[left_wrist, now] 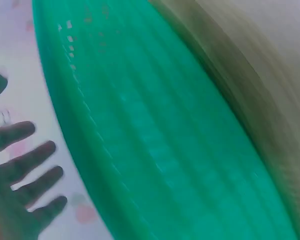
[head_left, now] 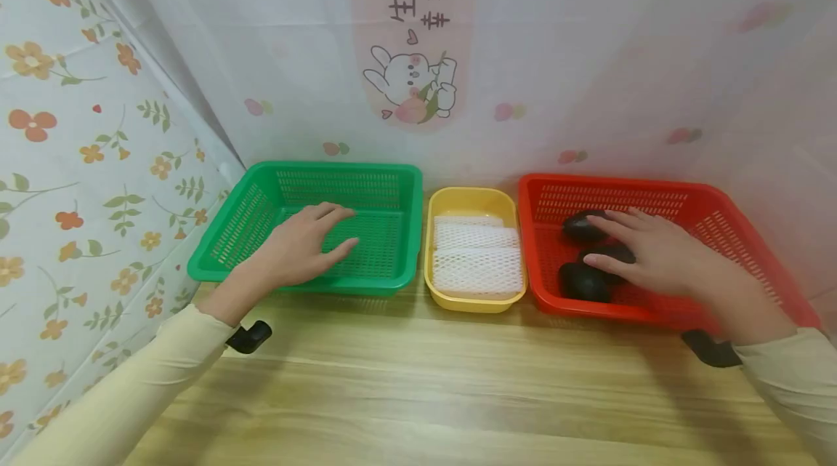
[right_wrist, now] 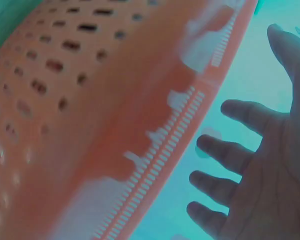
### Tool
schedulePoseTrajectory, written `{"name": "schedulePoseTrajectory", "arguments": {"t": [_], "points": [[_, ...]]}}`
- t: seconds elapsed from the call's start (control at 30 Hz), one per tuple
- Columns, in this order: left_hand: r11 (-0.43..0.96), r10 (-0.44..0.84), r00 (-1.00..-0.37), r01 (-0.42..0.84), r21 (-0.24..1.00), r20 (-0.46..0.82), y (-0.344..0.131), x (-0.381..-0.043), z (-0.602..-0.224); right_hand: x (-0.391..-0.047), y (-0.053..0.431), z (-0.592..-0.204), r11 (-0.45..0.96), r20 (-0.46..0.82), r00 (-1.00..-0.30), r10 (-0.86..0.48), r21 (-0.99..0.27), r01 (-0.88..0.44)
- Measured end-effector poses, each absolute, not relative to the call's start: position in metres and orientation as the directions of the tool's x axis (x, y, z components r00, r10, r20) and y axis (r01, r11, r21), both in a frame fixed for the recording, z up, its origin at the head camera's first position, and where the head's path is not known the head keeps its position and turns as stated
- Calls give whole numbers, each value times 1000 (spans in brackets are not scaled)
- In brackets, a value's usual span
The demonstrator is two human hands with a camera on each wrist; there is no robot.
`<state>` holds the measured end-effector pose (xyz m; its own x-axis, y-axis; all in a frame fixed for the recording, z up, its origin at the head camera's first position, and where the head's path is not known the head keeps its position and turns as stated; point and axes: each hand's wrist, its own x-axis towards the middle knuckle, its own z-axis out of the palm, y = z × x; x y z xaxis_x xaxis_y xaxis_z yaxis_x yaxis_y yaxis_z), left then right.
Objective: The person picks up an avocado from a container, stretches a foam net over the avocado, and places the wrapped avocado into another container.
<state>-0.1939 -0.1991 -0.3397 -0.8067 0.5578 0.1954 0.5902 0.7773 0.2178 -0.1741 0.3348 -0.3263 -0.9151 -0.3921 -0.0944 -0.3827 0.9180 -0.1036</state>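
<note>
My left hand point(head_left: 301, 244) hovers over the green basket point(head_left: 408, 233), fingers spread, holding nothing. The left wrist view shows its fingers point(left_wrist: 27, 160) extended beyond the green rim. My right hand point(head_left: 660, 255) is above the red basket point(head_left: 532, 255), fingers extended over three dark, smooth, oval fruits that look like avocados. One fruit point(head_left: 580, 226) lies at the back, another point(head_left: 584, 283) at the front, and the third sits between them, partly hidden by the thumb. In the right wrist view, the fingers point(right_wrist: 225, 155) are apart with nothing between them.
Between the baskets stands a yellow tray point(head_left: 474, 304) with white foam net sleeves point(head_left: 477, 262) stacked inside. All three containers stand on a wooden table point(head_left: 418, 386). A printed white cloth point(head_left: 556, 66) hangs behind, and a floral one point(head_left: 111, 182) along the left.
</note>
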Motion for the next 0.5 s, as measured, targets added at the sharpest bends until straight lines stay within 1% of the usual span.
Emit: {"name": "schedulePoseTrajectory", "arguments": {"t": [0.07, 0.17, 0.23, 0.3, 0.33, 0.4, 0.5], "points": [[721, 600, -747, 660, 211, 288, -187, -192, -337, -175, 339, -323, 912, -83, -912, -402, -127, -391], [599, 680, -607, 783, 167, 410, -166, -189, -335, -179, 345, -319, 905, -80, -907, -414, -149, -399], [520, 727, -519, 844, 133, 449, -151, -185, -333, -182, 350, -317, 905, -92, -906, -414, -150, -398], [462, 769, -460, 880, 111, 445, -136, -180, -333, -184, 353, -317, 908, -106, -907, -408, -149, -392], [444, 790, -442, 890, 100, 426, -129, -178, -334, -185, 355, -317, 909, -110, -907, -406, -151, -389], [423, 829, -420, 903, 78, 369, -113, -173, -336, -186, 359, -319, 910, -114, -908, -404, -153, -385], [418, 874, -412, 908, 35, 259, -92, -167, -339, -187, 364, -322, 903, -104, -903, -417, -158, -399]]}}
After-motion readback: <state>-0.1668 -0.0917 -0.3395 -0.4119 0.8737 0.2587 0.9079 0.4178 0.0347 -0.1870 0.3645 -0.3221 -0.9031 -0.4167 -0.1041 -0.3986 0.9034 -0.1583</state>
